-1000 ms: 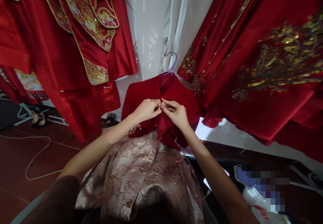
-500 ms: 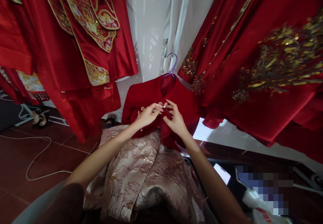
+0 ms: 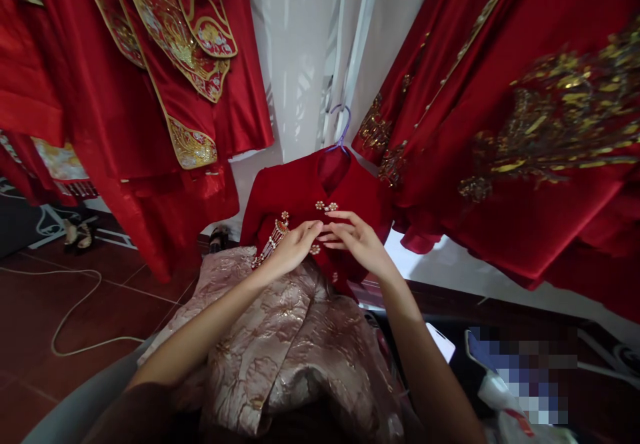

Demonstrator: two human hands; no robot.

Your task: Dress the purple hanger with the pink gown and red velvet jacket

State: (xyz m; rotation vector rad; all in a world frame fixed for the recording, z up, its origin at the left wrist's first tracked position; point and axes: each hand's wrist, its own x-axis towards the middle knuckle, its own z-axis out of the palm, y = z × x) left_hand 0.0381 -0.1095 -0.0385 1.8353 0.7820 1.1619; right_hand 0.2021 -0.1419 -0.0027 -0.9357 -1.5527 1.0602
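A red jacket [image 3: 293,191] with a V neck hangs from a purple hanger [image 3: 341,124] before me. Two pearly flower-shaped ornaments [image 3: 327,207] sit side by side just below its neckline. Under these, my left hand [image 3: 299,244] pinches the jacket's front edge with its fingers together. From the other side my right hand [image 3: 361,241] meets it, fingertips on the same edge and index finger stretched out. What lies between the fingertips is hidden. Another flower ornament [image 3: 315,249] shows just beneath the hands. A beaded tassel brooch [image 3: 274,241] hangs left of my left hand.
Pinkish brocade cloth [image 3: 260,344] covers my lap. Red embroidered garments [image 3: 195,77] hang at left, and a red sequinned gown [image 3: 500,231] at right. A phone [image 3: 441,343] lies at lower right. A pale cable [image 3: 75,311] and dark shoes [image 3: 79,234] are on the tiled floor.
Both hands have moved down the jacket front from the upper flower ornaments. Those two ornaments now show uncovered, and the tassel brooch is more visible.
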